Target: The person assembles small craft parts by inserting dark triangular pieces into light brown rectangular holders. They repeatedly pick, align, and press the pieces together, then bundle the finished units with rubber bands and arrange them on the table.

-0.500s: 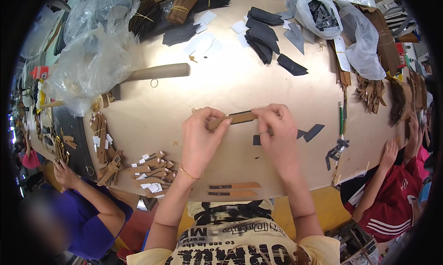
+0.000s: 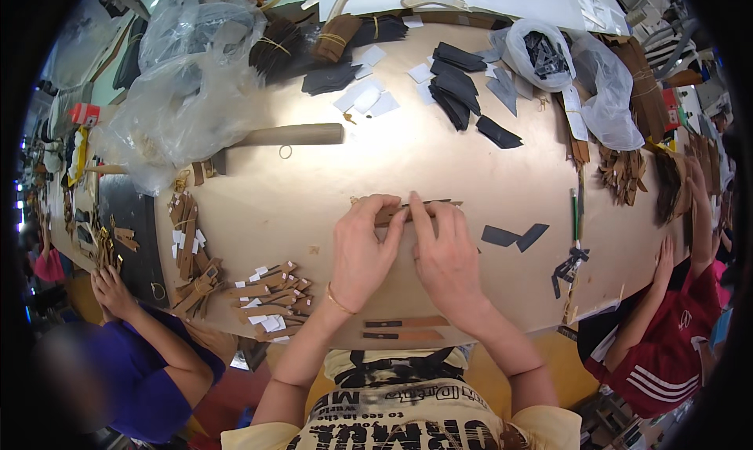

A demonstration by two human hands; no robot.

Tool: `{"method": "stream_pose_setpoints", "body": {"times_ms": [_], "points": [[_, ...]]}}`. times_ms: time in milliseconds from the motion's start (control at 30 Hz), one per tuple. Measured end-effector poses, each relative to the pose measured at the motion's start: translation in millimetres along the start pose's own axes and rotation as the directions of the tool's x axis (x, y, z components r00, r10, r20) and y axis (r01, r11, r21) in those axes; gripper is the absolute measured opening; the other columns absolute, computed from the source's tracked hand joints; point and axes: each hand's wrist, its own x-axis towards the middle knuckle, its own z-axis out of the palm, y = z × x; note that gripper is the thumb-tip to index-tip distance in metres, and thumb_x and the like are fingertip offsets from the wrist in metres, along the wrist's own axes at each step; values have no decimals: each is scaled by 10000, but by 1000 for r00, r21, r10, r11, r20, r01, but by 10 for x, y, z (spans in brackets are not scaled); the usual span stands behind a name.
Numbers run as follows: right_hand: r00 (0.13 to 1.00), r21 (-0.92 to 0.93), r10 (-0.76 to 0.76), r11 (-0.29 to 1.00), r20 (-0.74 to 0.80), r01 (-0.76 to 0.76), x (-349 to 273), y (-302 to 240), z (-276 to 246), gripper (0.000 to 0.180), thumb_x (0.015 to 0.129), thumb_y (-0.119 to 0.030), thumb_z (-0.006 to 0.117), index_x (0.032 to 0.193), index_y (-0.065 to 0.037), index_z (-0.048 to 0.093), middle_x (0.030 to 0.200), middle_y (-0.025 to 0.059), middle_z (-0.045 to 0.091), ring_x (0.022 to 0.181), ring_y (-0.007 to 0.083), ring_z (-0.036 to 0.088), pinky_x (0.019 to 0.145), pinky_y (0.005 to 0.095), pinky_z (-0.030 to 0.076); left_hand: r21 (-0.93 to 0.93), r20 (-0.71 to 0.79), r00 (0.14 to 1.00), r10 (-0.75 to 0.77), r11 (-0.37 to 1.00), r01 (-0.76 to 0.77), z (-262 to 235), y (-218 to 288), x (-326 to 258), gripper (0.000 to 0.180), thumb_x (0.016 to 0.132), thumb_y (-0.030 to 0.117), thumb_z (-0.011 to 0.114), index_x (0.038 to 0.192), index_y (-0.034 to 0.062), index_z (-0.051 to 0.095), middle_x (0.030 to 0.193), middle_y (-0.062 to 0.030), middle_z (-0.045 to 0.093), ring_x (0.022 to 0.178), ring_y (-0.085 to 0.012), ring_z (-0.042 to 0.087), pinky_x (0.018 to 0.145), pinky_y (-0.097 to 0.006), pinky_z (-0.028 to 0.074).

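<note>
With the fingers of the left hand [image 2: 362, 246], pinching a thin brown strip [image 2: 388, 215] by its left end, out over the middle of the worktop [image 2: 392, 281]. With the fingers of the right hand [image 2: 449, 254], bunched right at the strip; hard to tell if gripping or only pressing. Not finished with this one, by the look of it. Maybe done with two flat strips [image 2: 404, 335] lying side by side at the near edge. Maybe not yet used, to the right: two loose dark pieces [image 2: 500, 236]. On the left, in a messy heap, lots of tagged brown strips [image 2: 274, 284]. Far left, a big clear bag [image 2: 184, 97]; far right, a white bag [image 2: 514, 50] with dark bits inside. Around the worktop, a busy room, with a person in purple [image 2: 153, 375] on the left and a person in red [image 2: 659, 356] on the right.
</note>
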Motion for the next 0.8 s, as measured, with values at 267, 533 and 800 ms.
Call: {"method": "stream_pose_setpoints", "body": {"times_ms": [267, 533, 800], "points": [[994, 287, 106, 952, 33, -111, 116, -26, -83, 511, 801, -92, 735, 1287, -47, 587, 949, 97, 584, 898, 278, 580, 740, 391, 515, -354, 280, 948, -147, 902, 245, -179, 72, 12, 287, 1021, 206, 502, 1151, -18, 625, 895, -166, 730, 779, -213, 722, 672, -327, 527], [885, 682, 256, 566, 388, -462, 237, 327, -267, 358, 921, -77, 665, 1261, 23, 615, 992, 97, 705, 921, 176, 677, 786, 274, 537, -244, 55, 991, -125, 960, 134, -36, -30, -41, 208, 934, 105, 638, 1089, -32, 659, 877, -125, 731, 758, -108, 660, 641, -242, 497], [867, 797, 210, 342, 452, -498, 265, 411, -153, 356, 949, -40, 635, 1286, 60, 580, 885, 36, 671, 838, 77, 635, 756, 213, 514, -306, 178, 951, -252, 905, 297, 43, -28, -40, 214, 890, 107, 698, 1032, -51, 669, 810, -120, 734, 727, -103, 687, 640, -246, 539]]}}
